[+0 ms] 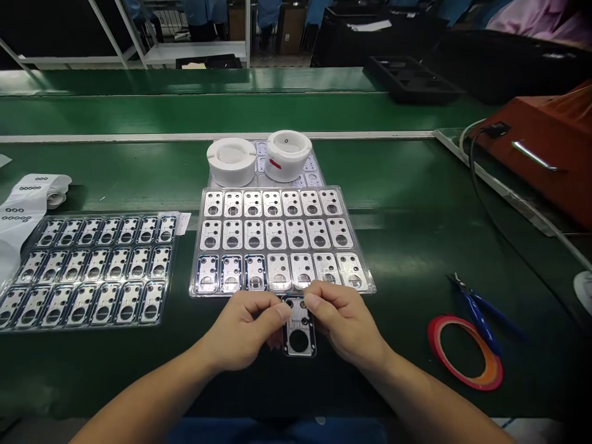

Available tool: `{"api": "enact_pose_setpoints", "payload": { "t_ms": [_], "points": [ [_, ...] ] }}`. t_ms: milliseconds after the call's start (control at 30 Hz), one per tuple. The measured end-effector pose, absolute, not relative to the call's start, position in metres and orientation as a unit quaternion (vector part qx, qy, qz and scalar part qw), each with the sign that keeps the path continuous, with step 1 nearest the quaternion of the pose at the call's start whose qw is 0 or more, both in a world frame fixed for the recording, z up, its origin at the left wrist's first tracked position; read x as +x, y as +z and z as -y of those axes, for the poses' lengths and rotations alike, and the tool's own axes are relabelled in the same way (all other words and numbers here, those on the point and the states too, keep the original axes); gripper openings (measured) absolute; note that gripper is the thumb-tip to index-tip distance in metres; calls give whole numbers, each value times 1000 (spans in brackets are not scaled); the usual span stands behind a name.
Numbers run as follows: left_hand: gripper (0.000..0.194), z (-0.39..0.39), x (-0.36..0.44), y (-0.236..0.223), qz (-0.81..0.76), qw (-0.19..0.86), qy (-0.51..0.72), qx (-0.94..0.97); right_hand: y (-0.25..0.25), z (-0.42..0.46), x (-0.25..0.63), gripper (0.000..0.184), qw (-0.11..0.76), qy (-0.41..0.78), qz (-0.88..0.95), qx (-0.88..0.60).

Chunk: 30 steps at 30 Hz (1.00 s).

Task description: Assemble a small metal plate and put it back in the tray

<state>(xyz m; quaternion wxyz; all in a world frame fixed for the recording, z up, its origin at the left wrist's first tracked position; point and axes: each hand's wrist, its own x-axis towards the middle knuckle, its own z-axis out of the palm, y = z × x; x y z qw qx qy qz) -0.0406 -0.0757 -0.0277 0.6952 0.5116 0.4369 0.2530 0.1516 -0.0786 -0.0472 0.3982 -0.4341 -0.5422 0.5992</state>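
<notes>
My left hand (243, 330) and my right hand (345, 324) meet over a small rectangular metal plate (299, 336) with round holes and a dark frame. Their fingertips pinch its upper edges, which they partly hide. Just beyond my fingers lies a clear plastic tray (365, 277) holding three rows of similar plates. The leftmost few plates in its front row have dark, blue-edged borders, unlike the others. A second clear tray (173, 246) of plates lies further left.
Two white rolls (287, 155) stand on a stack of plates behind the trays. A white label strip (28, 209) lies at far left. On the right are blue-handled pliers (476, 314), a red-orange tape roll (465, 353), and an orange box (536, 148) with a black cable.
</notes>
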Motion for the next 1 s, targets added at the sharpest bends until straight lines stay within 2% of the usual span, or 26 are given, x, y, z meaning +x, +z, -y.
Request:
{"api": "enact_pose_setpoints", "payload": {
  "t_ms": [267,400,533,733,833,900,1000],
  "points": [
    [48,77,-40,-34,-410,710,225,527,-59,82,147,46,320,735,484,-350],
    [55,81,-39,-34,-385,720,243,523,-67,86,141,54,322,769,456,-311],
    [66,81,-38,-40,-416,682,272,536,-74,86,138,58,341,740,486,-316],
    [69,80,-37,-54,-430,678,294,519,-76,74,140,61,399,589,582,-394],
    [74,80,-37,-56,-443,631,265,579,-77,72,136,62,428,600,535,-414],
    [76,79,-38,-56,-450,586,288,609,-80,73,133,64,433,624,524,-384],
    [72,76,-38,-56,-465,547,350,602,-82,75,129,66,384,644,563,-346]
  ]
}}
